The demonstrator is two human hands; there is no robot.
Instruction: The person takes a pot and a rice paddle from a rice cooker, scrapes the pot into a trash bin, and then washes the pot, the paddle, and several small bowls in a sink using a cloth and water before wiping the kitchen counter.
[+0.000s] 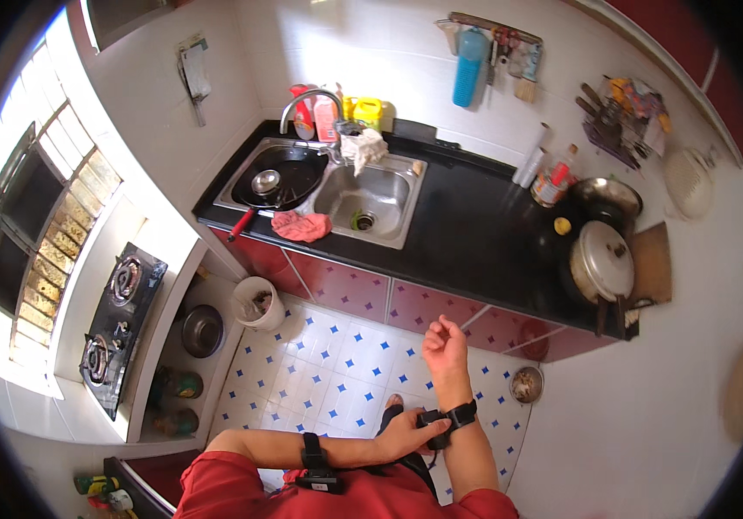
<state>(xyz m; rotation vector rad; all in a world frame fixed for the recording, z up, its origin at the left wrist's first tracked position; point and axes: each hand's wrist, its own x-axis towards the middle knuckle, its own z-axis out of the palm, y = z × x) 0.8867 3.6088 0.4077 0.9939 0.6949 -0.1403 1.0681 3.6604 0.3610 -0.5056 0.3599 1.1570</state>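
My left hand (pixel 406 434) reaches across my body to my right wrist. Its fingers are closed on a small black box-shaped device (pixel 432 427) strapped there. A black band (pixel 461 414) circles the right wrist next to the device. My right hand (pixel 446 348) is held out over the floor in front of the cabinets, with its fingers loosely curled in and nothing visible in them. Another black strap (pixel 312 451) with a box-shaped device (pixel 318 481) sits on my left forearm.
Ahead, the black counter (pixel 467 221) carries a double sink (pixel 410 212), a frying pan (pixel 289 177), a pink cloth (pixel 301 227) and a lidded pot (pixel 603 259). To the left are a gas stove (pixel 121 324) and a white bucket (pixel 259 313). A metal bowl (pixel 526 385) rests on the floor at right.
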